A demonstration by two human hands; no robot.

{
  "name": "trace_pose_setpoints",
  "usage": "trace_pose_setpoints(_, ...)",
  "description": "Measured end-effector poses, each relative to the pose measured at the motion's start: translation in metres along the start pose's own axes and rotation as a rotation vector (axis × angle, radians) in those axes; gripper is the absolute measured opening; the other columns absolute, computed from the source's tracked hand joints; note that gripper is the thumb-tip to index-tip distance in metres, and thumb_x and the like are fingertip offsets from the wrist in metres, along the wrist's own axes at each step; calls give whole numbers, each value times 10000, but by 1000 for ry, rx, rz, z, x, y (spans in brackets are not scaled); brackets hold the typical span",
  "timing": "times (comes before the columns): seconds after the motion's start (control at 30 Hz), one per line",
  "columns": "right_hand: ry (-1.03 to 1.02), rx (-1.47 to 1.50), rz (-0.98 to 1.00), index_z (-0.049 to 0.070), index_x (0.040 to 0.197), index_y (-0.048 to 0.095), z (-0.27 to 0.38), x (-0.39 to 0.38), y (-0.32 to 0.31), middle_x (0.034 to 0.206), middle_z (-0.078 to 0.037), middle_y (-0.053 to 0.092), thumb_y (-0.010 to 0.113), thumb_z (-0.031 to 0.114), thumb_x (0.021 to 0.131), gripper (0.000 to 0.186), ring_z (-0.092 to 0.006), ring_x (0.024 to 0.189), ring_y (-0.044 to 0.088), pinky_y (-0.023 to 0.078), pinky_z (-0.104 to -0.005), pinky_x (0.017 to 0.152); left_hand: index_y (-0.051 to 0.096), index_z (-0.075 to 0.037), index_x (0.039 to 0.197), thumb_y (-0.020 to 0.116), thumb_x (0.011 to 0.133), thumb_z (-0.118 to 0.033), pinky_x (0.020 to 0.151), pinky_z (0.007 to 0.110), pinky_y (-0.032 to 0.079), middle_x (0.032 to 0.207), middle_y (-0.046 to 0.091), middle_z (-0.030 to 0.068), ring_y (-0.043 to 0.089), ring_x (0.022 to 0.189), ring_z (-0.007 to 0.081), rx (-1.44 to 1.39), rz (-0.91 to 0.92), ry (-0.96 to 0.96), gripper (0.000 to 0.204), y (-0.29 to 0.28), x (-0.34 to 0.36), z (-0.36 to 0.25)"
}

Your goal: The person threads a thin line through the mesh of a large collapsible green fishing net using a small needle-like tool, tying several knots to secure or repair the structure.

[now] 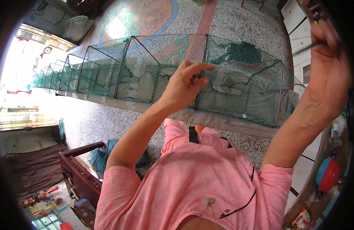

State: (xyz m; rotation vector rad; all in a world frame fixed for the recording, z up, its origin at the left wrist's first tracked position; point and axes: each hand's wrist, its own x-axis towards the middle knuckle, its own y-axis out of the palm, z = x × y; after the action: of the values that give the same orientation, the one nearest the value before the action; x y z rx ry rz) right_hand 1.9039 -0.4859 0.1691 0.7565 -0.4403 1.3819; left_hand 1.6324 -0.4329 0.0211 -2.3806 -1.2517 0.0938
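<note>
A long green mesh fish trap stretches from the far left to the right, held in shape by several dark rectangular frames. My left hand is over its middle, beside one frame bar; index finger and thumb are apart, the other fingers bent, and nothing shows between them. My right hand is raised at the far right, above the trap's end, its fingers curled in. Whatever it may hold is too small to make out. Near that end, a reddish hoop shows in the netting.
The trap rests on a long grey-covered support. Beyond it, a bundle of dark green netting lies on the patterned floor. A dark red wooden chair stands at lower left, and a red-and-blue ball-shaped thing is at right.
</note>
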Motion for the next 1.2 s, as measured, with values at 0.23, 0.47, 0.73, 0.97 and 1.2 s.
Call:
trace_pose_setpoints(0.23,-24,-532,57,35,913,584,-56,-47,51,819,-17,541,515,109,912,101,-114,754,512,453,-260,755,607,-84,922,539,922,-276,742,246,447,983,620,29,557,845,90,-485,-60,-232,204,-39,17,5)
trace_pose_setpoints(0.47,367,-1058,265,75,816,629,-112,-97,50,769,-65,567,661,121,760,80,-269,770,541,441,-360,680,576,-68,900,517,937,-246,603,195,441,878,634,21,582,696,69,-608,-15,-315,191,-46,31,2)
trace_pose_setpoints(0.73,555,-873,200,61,828,649,-138,-109,52,774,-63,588,681,90,743,95,-216,739,571,459,-315,665,574,-72,885,509,942,-250,524,158,375,911,652,15,499,621,20,-376,51,-253,198,-35,26,14)
trace_pose_setpoints(0.97,589,-635,21,50,838,642,-143,-104,66,799,-55,572,707,79,727,132,-181,725,570,472,-280,631,555,-59,876,494,945,-244,504,169,367,841,640,27,504,610,38,-397,-11,-333,207,-36,29,10)
trace_pose_setpoints(1.2,465,-675,190,52,794,626,-152,-96,84,828,-70,507,712,120,723,131,-212,780,549,468,-307,666,500,-73,833,461,952,-211,523,204,392,757,589,22,523,593,75,-621,-57,-383,187,-40,31,26)
